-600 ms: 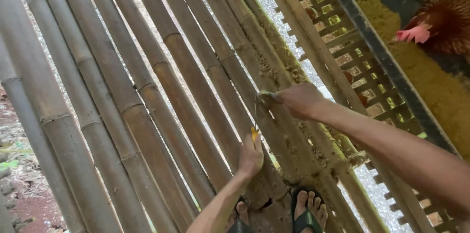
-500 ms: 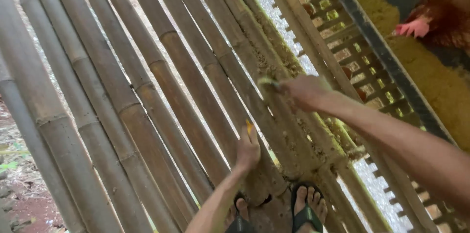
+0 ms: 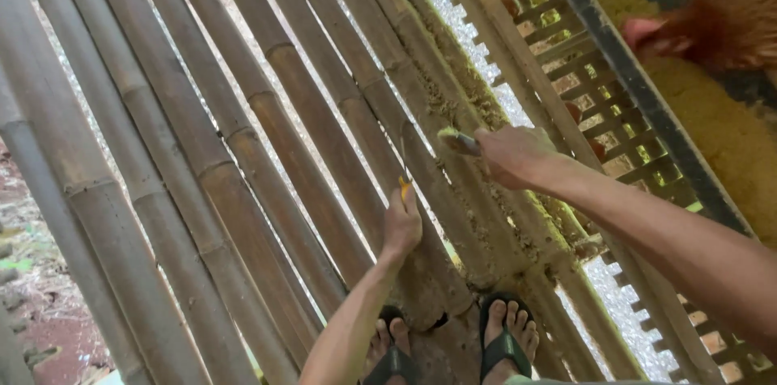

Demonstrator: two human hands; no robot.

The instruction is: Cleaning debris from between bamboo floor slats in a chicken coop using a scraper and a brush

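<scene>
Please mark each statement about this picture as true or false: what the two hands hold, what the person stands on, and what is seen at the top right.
1. The right hand grips a small tool with a pale tip against a bamboo pole. True.
2. The left hand is empty. False: it holds a thin tool with an orange handle.
3. The person is barefoot. False: both feet wear dark sandals.
4. A reddish-brown chicken is at the top right, beyond a lattice panel. True.
5. The floor is smooth concrete. False: the person stands on bamboo poles laid side by side, with gaps between them.
</scene>
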